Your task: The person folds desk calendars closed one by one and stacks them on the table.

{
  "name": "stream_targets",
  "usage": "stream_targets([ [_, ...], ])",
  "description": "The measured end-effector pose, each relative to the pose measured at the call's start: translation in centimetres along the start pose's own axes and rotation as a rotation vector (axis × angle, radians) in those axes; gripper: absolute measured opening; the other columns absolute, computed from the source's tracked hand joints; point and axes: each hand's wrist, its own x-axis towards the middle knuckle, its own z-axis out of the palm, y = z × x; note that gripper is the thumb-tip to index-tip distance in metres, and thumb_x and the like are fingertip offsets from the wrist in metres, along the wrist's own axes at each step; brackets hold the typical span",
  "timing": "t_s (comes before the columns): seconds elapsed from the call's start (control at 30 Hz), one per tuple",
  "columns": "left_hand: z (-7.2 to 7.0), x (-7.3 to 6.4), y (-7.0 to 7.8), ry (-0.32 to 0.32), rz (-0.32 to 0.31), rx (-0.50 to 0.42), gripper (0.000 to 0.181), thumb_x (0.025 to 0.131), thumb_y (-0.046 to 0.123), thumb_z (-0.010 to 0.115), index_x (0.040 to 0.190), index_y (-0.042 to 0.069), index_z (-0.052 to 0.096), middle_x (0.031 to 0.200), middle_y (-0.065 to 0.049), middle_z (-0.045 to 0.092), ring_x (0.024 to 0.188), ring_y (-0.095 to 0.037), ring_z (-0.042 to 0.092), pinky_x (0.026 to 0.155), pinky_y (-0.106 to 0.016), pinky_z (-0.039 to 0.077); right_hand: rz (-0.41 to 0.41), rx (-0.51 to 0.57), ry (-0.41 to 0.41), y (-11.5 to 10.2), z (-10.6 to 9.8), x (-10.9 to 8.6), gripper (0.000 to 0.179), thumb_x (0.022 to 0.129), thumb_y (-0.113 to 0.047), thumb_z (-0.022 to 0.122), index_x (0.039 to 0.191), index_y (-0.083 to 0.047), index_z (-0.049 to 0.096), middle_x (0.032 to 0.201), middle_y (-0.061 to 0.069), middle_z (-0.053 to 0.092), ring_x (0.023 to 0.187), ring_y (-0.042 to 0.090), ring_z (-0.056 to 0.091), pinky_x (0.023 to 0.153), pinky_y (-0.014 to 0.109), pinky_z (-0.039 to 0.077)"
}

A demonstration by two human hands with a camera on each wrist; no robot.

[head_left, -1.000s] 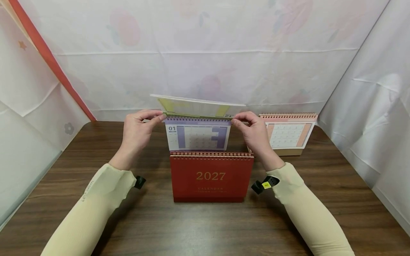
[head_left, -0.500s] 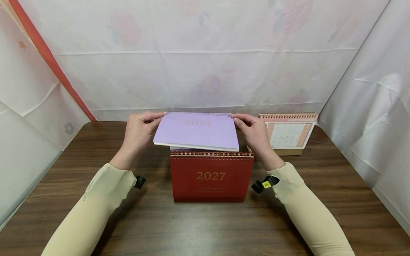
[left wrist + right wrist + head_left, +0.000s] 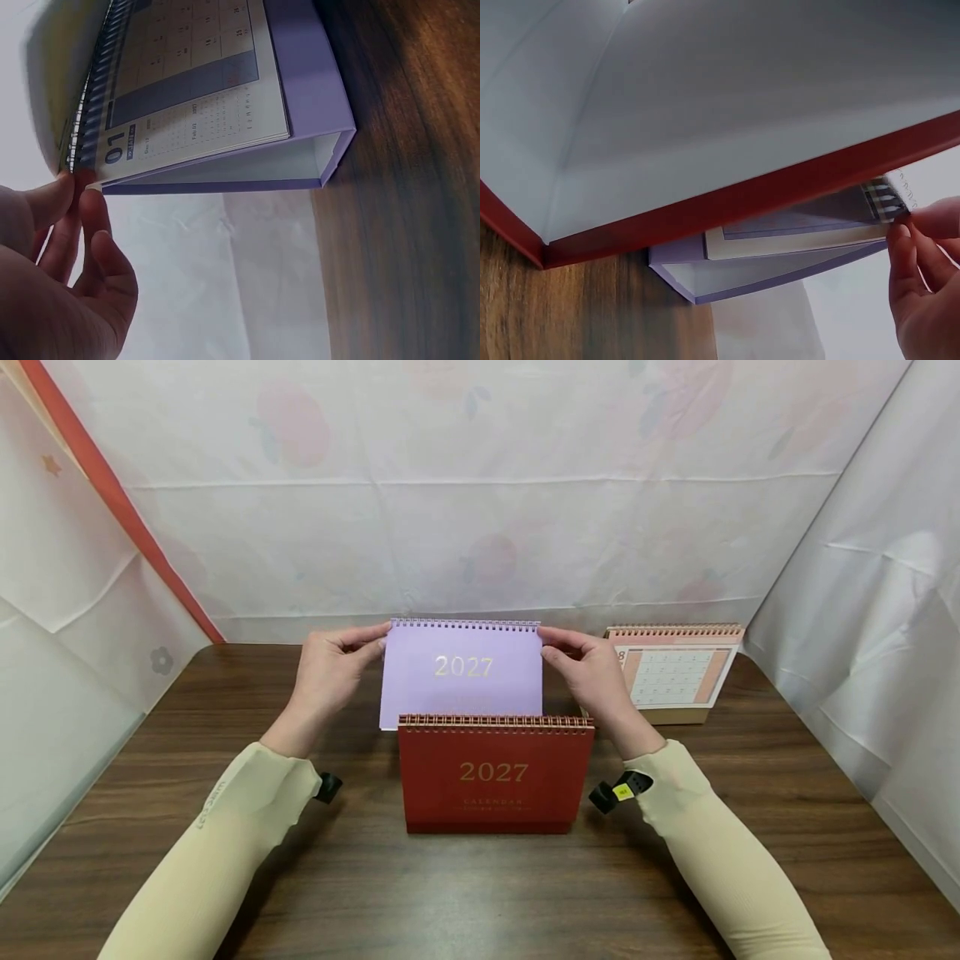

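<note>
Left hand (image 3: 326,672) fingers (image 3: 88,217) pinch top left corner of purple calendar (image 3: 461,675); right hand (image 3: 592,677) pinches top right corner, steadying spiral edge. Calendar stands mid tabletop (image 3: 465,893), behind red calendar (image 3: 495,777); pink calendar (image 3: 675,672) far right.

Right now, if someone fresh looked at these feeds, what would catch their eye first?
The purple desk calendar at mid-table, its cover reading 2027, pinched at its top corners by the left hand and the right hand. Directly in front of it stands a red 2027 calendar, hiding its lower edge. Farther back on the right of the dark wooden table stands a pink calendar showing a month grid.
</note>
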Motion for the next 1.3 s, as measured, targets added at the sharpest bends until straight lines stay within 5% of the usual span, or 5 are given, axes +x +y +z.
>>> stream_targets([
  [0.63,0.2,-0.1,-0.3,-0.002,0.001,-0.002,0.027,0.095,0.021,0.070,0.119,0.008,0.073,0.105,-0.010,0.073,0.081,-0.005,0.068,0.065,-0.021,0.049,-0.031,0.078,-0.005,0.0,0.4,0.0,0.036,0.090,0.001,0.072,0.125,0.003,0.063,0.110,0.023,0.068,0.101,0.029,0.063,0.086,0.027,0.049],
  [1.0,0.4,0.1,-1.1,-0.059,-0.058,0.098,0.037,0.093,0.034,0.072,0.118,0.007,0.070,0.114,-0.009,0.070,0.094,-0.026,0.068,0.068,-0.025,0.048,0.031,-0.164,-0.054,0.5,0.4,0.3,0.030,0.095,-0.011,0.068,0.122,0.001,0.067,0.106,0.015,0.070,0.095,0.025,0.064,0.082,0.033,0.049],
  [1.3,0.8,0.3,-1.8,-0.071,-0.052,0.187,0.038,0.093,0.039,0.071,0.114,0.007,0.072,0.103,-0.010,0.072,0.087,-0.024,0.062,0.068,-0.030,0.047,0.035,-0.241,-0.071,1.0,0.3,0.3,0.028,0.097,-0.016,0.067,0.121,-0.002,0.069,0.112,0.014,0.070,0.100,0.027,0.064,0.087,0.040,0.050],
])
